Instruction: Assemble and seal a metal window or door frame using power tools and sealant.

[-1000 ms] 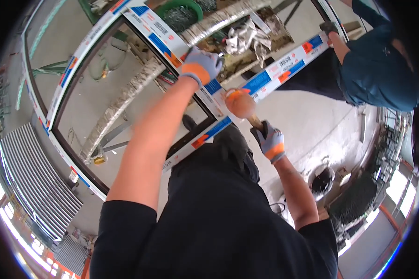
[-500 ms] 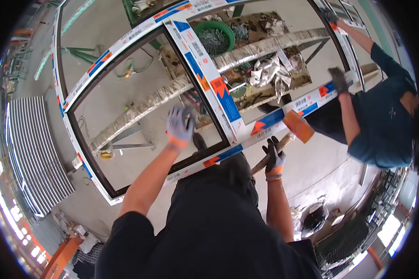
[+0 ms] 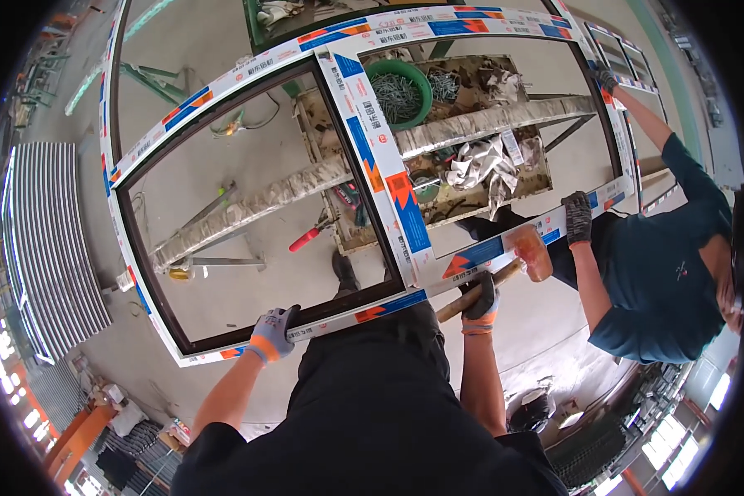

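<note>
A large window frame (image 3: 380, 307), wrapped in white film with blue and orange patches, spans the view before me. My left hand (image 3: 274, 331), in a grey glove with an orange cuff, is closed over its near rail at the lower left. My right hand (image 3: 480, 298), in a dark-palmed glove, grips the wooden handle of a mallet (image 3: 533, 255). The mallet's amber head is at the near rail, right of the middle post; whether it touches the film I cannot tell.
A co-worker (image 3: 665, 256) at the right has gloved hands on the frame. Below the frame are a padded support bar (image 3: 256, 198), a green basin (image 3: 426, 78) of screws, a worn tray (image 3: 525, 186) and a red-handled tool (image 3: 306, 240). Metal profiles (image 3: 54, 248) are stacked at left.
My left hand has come down from over the opening onto the near rail. My right hand and the mallet have shifted slightly. The co-worker's nearer hand has moved down and left onto the rail.
</note>
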Demonstrator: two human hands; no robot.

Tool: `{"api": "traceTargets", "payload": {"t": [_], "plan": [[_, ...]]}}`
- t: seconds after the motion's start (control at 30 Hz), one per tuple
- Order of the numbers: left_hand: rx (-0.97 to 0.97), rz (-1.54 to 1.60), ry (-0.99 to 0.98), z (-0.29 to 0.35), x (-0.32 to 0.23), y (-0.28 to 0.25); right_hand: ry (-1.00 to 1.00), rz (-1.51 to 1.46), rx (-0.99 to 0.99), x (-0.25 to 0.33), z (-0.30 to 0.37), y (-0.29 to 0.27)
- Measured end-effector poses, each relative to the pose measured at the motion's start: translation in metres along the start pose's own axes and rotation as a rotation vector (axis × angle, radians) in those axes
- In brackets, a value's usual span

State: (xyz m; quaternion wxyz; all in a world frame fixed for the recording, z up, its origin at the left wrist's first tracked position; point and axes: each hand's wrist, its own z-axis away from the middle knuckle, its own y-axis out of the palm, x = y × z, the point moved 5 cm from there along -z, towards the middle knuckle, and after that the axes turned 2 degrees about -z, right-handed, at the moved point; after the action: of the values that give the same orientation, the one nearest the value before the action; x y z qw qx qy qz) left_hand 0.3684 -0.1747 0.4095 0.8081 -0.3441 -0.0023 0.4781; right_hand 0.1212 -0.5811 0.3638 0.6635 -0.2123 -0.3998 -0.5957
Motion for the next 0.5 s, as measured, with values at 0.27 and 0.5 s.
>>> {"api": "traceTargets", "payload": {"t": [0.27,0.5], "plan": [[-0.086,0.038,0.011,-0.011,0.005,0.000,-0.019,-0.036,0.034,0.002,-0.015,0.002],[-0.593,0.105,0.338,-0.053,-0.055,-0.096,-0.054,0.331,0.176,0.071,0.031,0.036]]}}
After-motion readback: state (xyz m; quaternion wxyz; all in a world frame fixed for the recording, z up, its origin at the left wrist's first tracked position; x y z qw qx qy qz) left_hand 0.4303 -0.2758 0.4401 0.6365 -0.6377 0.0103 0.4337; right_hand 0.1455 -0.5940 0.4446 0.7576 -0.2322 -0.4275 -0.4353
